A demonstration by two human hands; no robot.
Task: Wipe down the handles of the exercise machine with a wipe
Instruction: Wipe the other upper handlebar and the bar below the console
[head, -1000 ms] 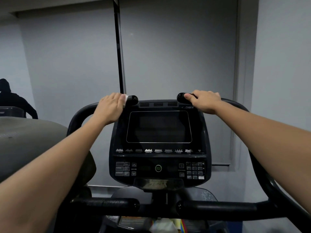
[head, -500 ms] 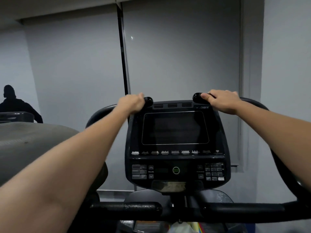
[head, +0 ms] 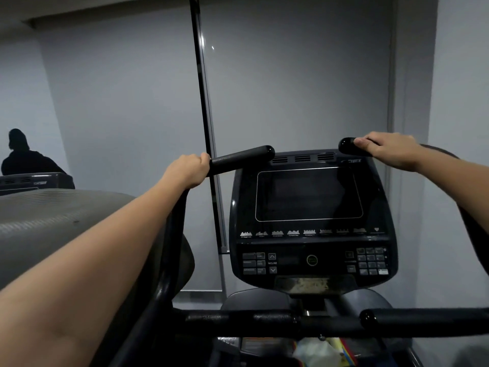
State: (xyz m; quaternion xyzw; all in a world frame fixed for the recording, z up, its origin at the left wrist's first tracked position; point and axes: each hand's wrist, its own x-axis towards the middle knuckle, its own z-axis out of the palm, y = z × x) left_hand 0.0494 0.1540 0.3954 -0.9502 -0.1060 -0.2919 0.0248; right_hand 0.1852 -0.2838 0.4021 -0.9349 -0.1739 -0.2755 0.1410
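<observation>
Lowest in the frame, a black horizontal crossbar (head: 264, 323) spans the machine, with a second padded grip end (head: 397, 317) at lower right. Below it, at the bottom edge, some pale and coloured items sit in a tray; they are too dim to identify.

Two bare forearms reach in from the lower left and the right edge. The left hand (head: 189, 169), left of centre, is closed in a fist around the left upper handle (head: 242, 157) where the padded grip meets the curved bar; the grip's rounded end lies bare beyond the knuckles. The wipe is not visible; whether it sits inside that fist cannot be told.

The right hand (head: 391, 149), at upper right, rests over the right upper handle (head: 349, 146), fingers curled on top, thumb near the rounded tip.

Between and below the handles stands the console (head: 309, 221), its screen dark, keypads along the lower panel.

At far left, a neighbouring machine's grey housing (head: 53, 221), and behind it a dark-clothed figure (head: 23, 154). Grey walls and a dark vertical strip (head: 203, 102) close the background.
</observation>
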